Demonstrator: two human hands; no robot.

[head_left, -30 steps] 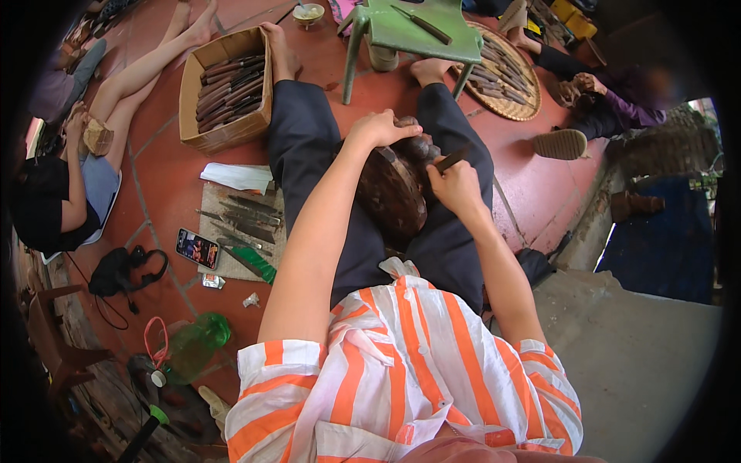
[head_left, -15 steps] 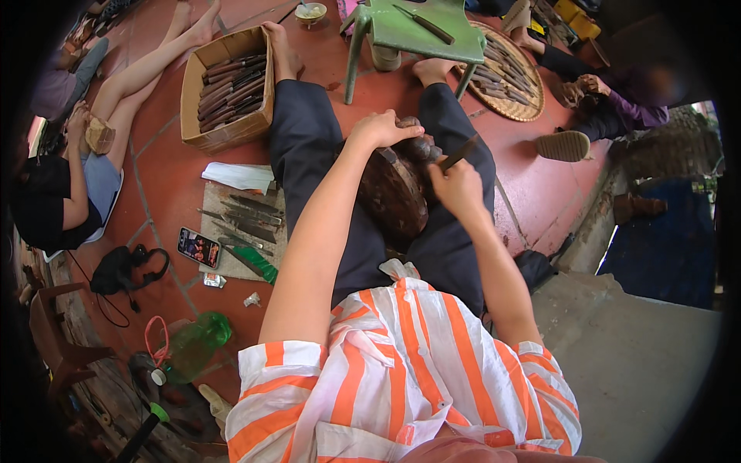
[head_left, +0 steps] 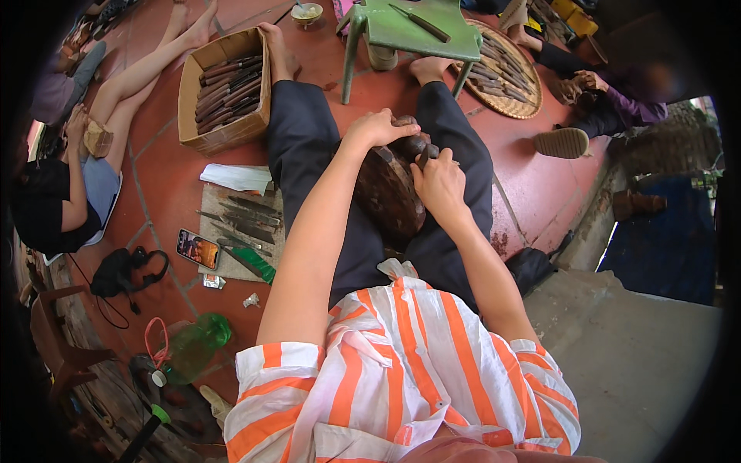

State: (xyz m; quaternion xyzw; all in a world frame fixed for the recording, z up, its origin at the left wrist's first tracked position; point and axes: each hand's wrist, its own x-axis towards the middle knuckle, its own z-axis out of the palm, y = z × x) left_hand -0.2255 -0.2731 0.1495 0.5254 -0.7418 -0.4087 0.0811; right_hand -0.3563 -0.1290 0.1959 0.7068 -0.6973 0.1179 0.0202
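Note:
A dark brown wooden carving (head_left: 386,189), with a bulky rounded body and knobby top, rests between my thighs. My left hand (head_left: 377,130) is closed over its upper end, thumb along the knobs. Against the carving's right side, my right hand (head_left: 441,184) is closed around a slim dark carving tool (head_left: 428,153). Only a short bit of that tool shows past the fingers, and its working tip is hidden.
To the left are a cardboard box (head_left: 224,139) of wooden-handled tools, a mat with blades (head_left: 248,225), a phone (head_left: 197,251) and a green bottle (head_left: 197,347). Ahead stand a green stool (head_left: 417,35) with a knife and a woven tray (head_left: 525,108) of tools. Other people sit on both sides.
My right hand has moved slightly left and in toward the carving. The tool, which stuck out to the upper right, is now turned and mostly hidden. My left hand stays on the carving.

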